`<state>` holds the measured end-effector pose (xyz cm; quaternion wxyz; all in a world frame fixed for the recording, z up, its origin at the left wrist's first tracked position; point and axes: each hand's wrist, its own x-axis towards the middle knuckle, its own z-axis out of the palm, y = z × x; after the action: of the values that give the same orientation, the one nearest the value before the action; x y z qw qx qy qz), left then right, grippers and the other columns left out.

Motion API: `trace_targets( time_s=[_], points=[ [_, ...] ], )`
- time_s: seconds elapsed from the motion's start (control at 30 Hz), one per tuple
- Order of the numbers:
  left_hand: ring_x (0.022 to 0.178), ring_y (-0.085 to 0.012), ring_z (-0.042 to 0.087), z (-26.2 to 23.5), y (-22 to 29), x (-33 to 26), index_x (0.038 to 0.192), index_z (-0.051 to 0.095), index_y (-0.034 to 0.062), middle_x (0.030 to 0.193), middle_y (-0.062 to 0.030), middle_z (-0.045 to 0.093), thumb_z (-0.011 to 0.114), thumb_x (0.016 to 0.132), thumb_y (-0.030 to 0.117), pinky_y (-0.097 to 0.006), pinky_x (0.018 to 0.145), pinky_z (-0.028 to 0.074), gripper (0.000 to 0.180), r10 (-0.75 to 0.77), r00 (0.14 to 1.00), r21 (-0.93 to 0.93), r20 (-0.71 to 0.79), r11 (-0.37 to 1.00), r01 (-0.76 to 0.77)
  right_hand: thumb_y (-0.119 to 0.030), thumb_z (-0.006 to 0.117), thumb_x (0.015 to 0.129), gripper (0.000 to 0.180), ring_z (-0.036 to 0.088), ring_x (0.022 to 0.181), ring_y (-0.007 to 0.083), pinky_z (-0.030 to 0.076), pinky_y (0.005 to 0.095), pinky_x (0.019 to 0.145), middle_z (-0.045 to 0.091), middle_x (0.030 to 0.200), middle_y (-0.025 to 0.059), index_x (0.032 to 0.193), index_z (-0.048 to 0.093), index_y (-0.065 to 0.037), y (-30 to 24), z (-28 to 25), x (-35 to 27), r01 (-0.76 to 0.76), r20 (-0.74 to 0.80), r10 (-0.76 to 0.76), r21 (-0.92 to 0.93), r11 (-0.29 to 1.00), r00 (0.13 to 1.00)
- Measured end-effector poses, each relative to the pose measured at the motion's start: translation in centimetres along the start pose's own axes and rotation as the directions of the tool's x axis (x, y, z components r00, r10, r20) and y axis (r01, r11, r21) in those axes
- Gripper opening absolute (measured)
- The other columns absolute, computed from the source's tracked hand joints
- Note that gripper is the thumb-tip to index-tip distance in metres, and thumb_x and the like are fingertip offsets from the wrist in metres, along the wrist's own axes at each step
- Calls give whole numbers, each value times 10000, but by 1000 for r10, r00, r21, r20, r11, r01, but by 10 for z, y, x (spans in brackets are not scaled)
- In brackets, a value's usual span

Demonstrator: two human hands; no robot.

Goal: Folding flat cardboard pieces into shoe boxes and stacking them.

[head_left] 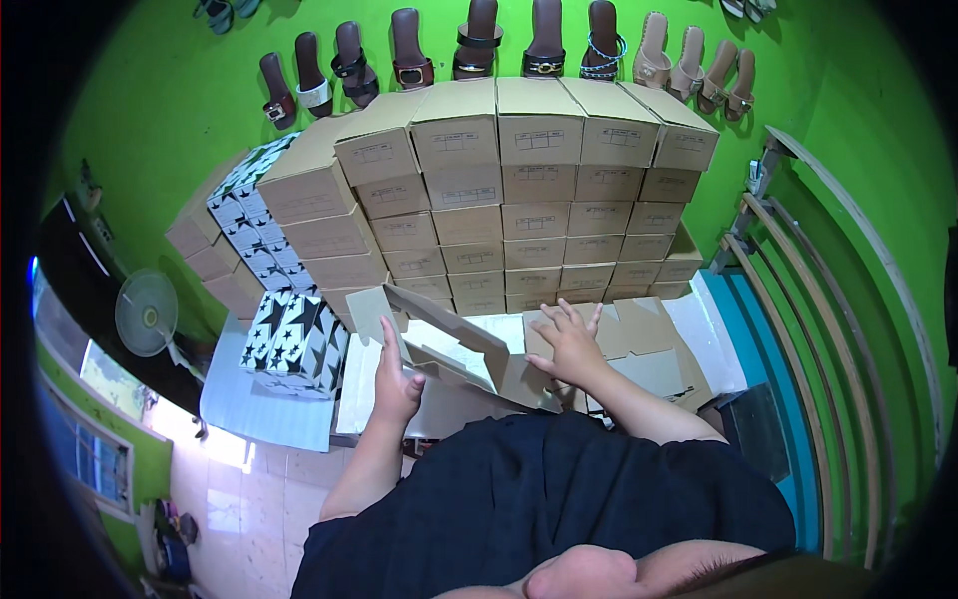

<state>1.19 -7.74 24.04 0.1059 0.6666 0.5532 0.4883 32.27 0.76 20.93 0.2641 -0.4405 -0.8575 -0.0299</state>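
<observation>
A half-folded brown cardboard box (454, 324) lies tilted in front of me, with its side walls standing up and a pale panel at its left end. My left hand (397, 387) rests against that left end, fingers straight and pointing up, thumb apart. At the box's other end is my right hand (574, 344), fingers spread wide, beside the right end flap; whether it touches the flap I cannot tell. Neither hand is wrapped around anything. Flat cut cardboard blanks (639, 334) lie on the table just right of my right hand, partly under my forearm.
Closed brown boxes (539, 140) are stacked in rows behind the table. Star-patterned black and white boxes (294, 344) stand at the left. Sandals (544, 40) hang on the green wall. A fan (148, 311) stands far left; a wooden rack (798, 299) leans at the right.
</observation>
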Motion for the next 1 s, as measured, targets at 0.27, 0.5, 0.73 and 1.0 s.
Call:
trace_targets(
  time_s=[0.27,0.5,0.73,1.0],
  points=[
    [1241,-457,517,-10,-9,3,1545,82,-33,1282,-377,512,269,759,926,-423,1030,411,1254,-31,997,29,65,999,29,-576,675,776,568,464,1303,365,36,814,1034,649,1212,122,1088,726,-104,6,20,-24,-322,580,298,-64,944,758],
    [1242,-428,529,-20,-13,6,1543,115,-37,1305,-349,521,314,814,876,-403,1029,413,1185,37,996,34,-83,999,-35,-490,535,927,470,553,1210,385,52,791,1047,669,1162,177,1061,730,-83,25,46,-9,-539,553,362,194,819,750],
    [1053,-357,608,-38,-48,0,1533,214,-29,1136,-276,615,361,857,819,-382,925,454,1093,74,983,80,-171,995,-61,-394,537,957,353,472,1311,319,-20,741,1085,669,1181,166,1065,741,-127,-12,4,19,-359,119,341,400,843,933],
    [857,-370,617,-32,-109,-33,1522,285,10,916,-259,610,127,855,851,-388,768,465,1085,22,1000,73,7,997,-22,-397,509,964,396,489,1282,330,-11,755,1075,657,1196,181,1049,732,-80,-8,60,-2,-412,263,348,255,875,900]
  ],
)
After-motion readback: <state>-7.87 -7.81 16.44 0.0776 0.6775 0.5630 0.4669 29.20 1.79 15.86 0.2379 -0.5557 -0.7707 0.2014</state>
